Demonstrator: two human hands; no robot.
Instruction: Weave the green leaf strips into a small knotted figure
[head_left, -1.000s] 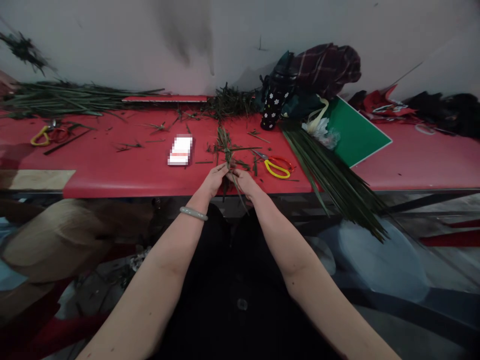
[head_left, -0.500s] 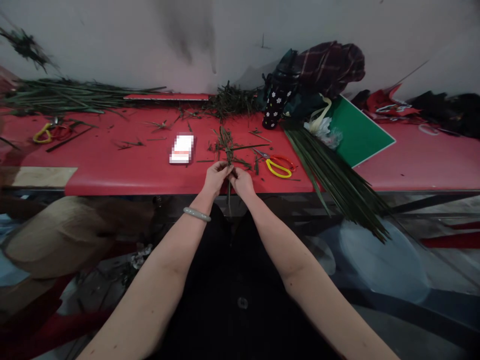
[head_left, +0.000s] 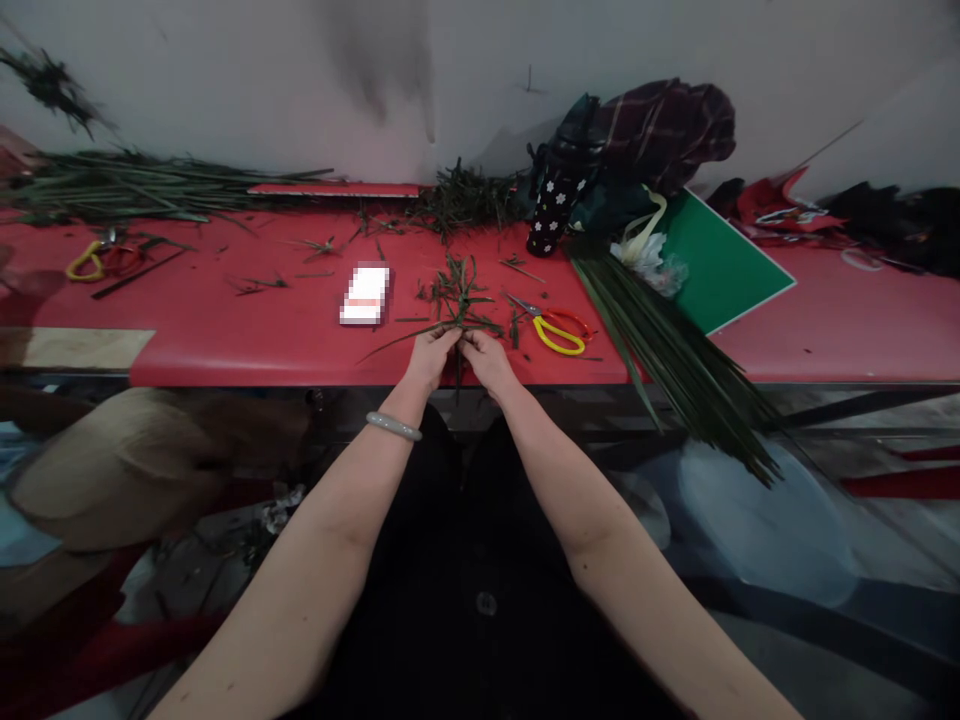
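My left hand [head_left: 431,358] and my right hand [head_left: 484,358] meet close together at the table's front edge, fingers pinched. Between them they grip a woven piece of green leaf strips [head_left: 463,305], whose loose ends stick out upward and to both sides. A tail of it hangs below my fingers. One long thin strip runs out left past my left hand. The exact knot under the fingertips is hidden. Right of my hands lie scissors [head_left: 555,330] with yellow and red handles, blades partly apart. Leaf scraps [head_left: 514,325] are scattered around the piece.
A phone [head_left: 365,295] lies left on the red table [head_left: 247,350]. At right are a bundle of long leaves [head_left: 667,360], a flowered tumbler [head_left: 551,210] and a green board [head_left: 727,265]. Along the wall are leaf piles [head_left: 150,185]. More scissors [head_left: 86,262] lie far left.
The long strip that pointed right across the piece now points left beside my left hand. The piece's ends look more spread out. My hands have stayed nearly in place.
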